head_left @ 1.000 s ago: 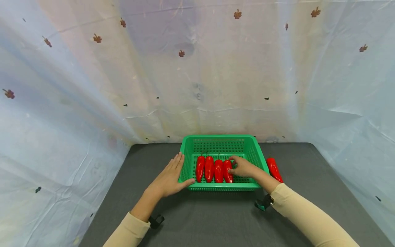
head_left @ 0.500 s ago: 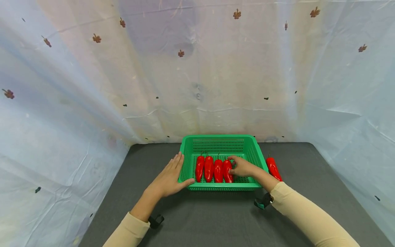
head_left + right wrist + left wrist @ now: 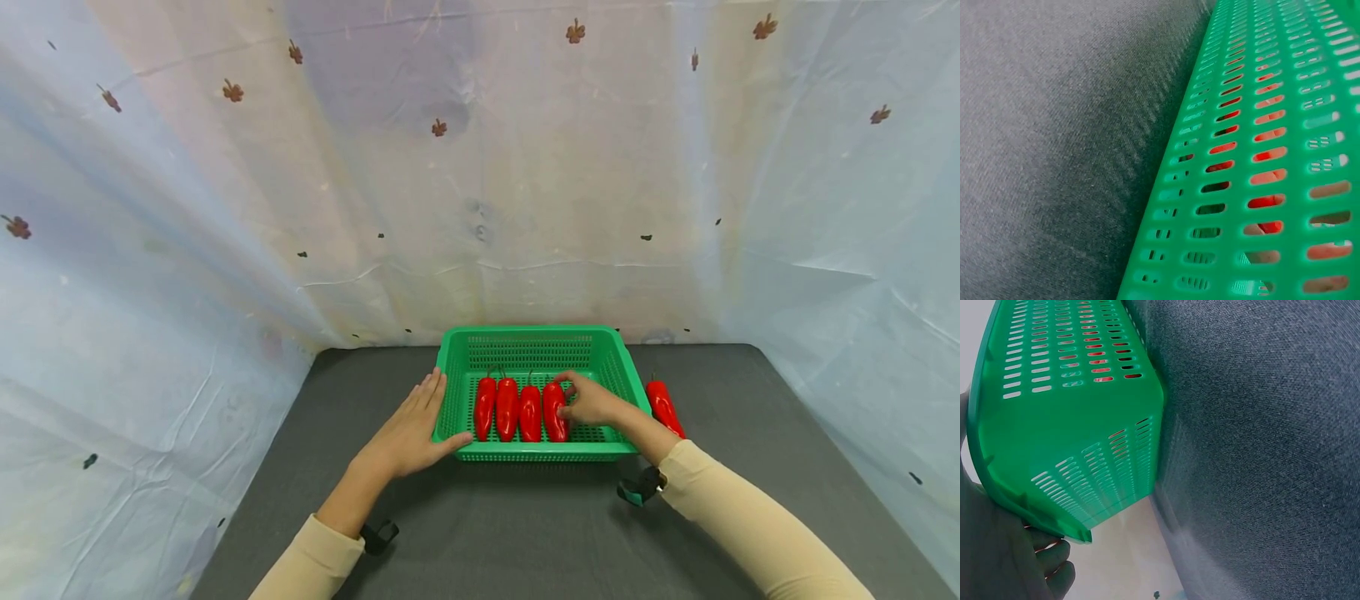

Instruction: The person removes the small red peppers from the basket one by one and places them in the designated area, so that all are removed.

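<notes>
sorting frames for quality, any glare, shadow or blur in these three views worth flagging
Head: small white glints on the red peppers, soft shadows on the grey table in front of the green basket; left wrist: left hand dark, pale backdrop nearly washed out; right wrist: basket wall skewed by close perspective, table weave looks slightly soft toward the left edge.

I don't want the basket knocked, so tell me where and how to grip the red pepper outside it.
Probably across the middle of the red pepper, pinching its long sides from above and the right: it lies lengthwise on the table, slim across, with the green basket close on its left.
</notes>
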Demonstrator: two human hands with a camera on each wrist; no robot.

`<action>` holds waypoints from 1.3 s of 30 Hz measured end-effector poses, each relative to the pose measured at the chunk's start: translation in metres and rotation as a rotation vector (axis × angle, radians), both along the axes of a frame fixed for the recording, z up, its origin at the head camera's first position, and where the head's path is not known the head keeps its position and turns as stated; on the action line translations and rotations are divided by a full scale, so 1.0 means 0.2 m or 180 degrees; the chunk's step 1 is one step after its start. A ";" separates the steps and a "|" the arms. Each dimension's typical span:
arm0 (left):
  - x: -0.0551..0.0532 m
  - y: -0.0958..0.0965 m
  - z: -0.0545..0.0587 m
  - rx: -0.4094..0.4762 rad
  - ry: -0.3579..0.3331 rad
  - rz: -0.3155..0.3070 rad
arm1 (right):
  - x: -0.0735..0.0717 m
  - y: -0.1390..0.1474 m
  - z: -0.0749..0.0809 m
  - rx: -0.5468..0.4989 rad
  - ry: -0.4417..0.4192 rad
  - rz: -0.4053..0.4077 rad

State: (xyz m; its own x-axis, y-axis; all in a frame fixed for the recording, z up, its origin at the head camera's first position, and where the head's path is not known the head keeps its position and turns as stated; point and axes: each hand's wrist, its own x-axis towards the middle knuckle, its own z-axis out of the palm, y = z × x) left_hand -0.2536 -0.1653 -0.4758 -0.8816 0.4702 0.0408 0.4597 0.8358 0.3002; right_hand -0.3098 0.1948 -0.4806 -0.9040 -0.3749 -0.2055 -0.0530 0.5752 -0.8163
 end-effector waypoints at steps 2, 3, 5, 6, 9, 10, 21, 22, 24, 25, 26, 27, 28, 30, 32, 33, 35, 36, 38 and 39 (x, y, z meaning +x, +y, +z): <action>0.00 0.00 0.00 0.0001 0.0000 0.0003 | 0.00 0.00 0.00 -0.0024 0.0031 -0.0016; 0.00 0.00 0.00 0.0003 -0.0002 0.0005 | 0.00 0.01 0.01 -0.0038 0.0056 -0.0015; 0.00 0.00 0.00 0.0022 0.0004 0.0005 | 0.00 0.01 0.01 -0.0065 0.0113 -0.0028; 0.00 0.00 -0.01 0.0027 0.0001 0.0005 | 0.01 0.01 0.02 -0.0073 0.0148 -0.0032; 0.00 0.00 -0.01 0.0037 0.0006 0.0005 | 0.02 0.02 0.03 -0.0127 0.0251 -0.0041; 0.00 0.00 -0.01 0.0034 0.0008 0.0004 | 0.02 0.03 0.04 -0.0135 0.0279 -0.0065; 0.00 0.00 0.01 -0.0004 0.0001 -0.0007 | 0.06 0.10 0.18 -0.0273 0.0563 -0.0054; 0.00 0.00 0.01 -0.0005 0.0000 -0.0007 | 0.06 0.11 0.19 -0.0276 0.0577 -0.0065; 0.00 0.01 0.01 -0.0001 -0.0001 -0.0006 | 0.07 0.13 0.21 -0.0278 0.0598 -0.0053; 0.00 0.01 0.01 0.0002 -0.0004 -0.0009 | 0.07 0.14 0.22 -0.0275 0.0599 -0.0070; 0.00 0.01 0.01 0.0001 -0.0008 -0.0008 | 0.07 0.15 0.23 -0.0284 0.0587 -0.0086; 0.00 0.01 0.02 -0.0001 -0.0017 -0.0006 | 0.07 0.17 0.24 -0.0292 0.0583 -0.0096; 0.00 0.01 0.02 -0.0003 -0.0020 -0.0005 | 0.07 0.18 0.25 -0.0296 0.0592 -0.0085; 0.00 0.01 0.02 -0.0006 -0.0021 -0.0004 | 0.08 0.20 0.27 -0.0315 0.0611 -0.0075; 0.01 0.00 0.02 -0.0013 -0.0021 0.0001 | 0.09 0.22 0.29 -0.0361 0.0635 -0.0059; 0.01 0.00 0.02 -0.0015 -0.0024 0.0003 | 0.09 0.24 0.29 -0.0374 0.0658 -0.0051; 0.01 0.00 0.02 -0.0008 -0.0027 0.0004 | 0.10 0.26 0.31 -0.0378 0.0702 -0.0060; 0.01 0.00 0.02 -0.0006 -0.0036 0.0007 | 0.11 0.28 0.32 -0.0366 0.0737 -0.0060; 0.01 0.00 0.01 0.0010 -0.0033 0.0003 | 0.12 0.30 0.34 -0.0335 0.0798 -0.0078; 0.00 0.00 0.01 0.0009 -0.0036 0.0006 | 0.13 0.32 0.35 -0.0320 0.0820 -0.0099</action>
State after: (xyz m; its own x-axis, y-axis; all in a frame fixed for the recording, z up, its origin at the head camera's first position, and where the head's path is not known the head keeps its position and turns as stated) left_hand -0.2526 -0.1653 -0.4735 -0.8829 0.4685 0.0323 0.4548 0.8358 0.3077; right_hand -0.2843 0.2586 -0.4103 -0.9330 -0.3531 0.0696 -0.2500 0.4966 -0.8312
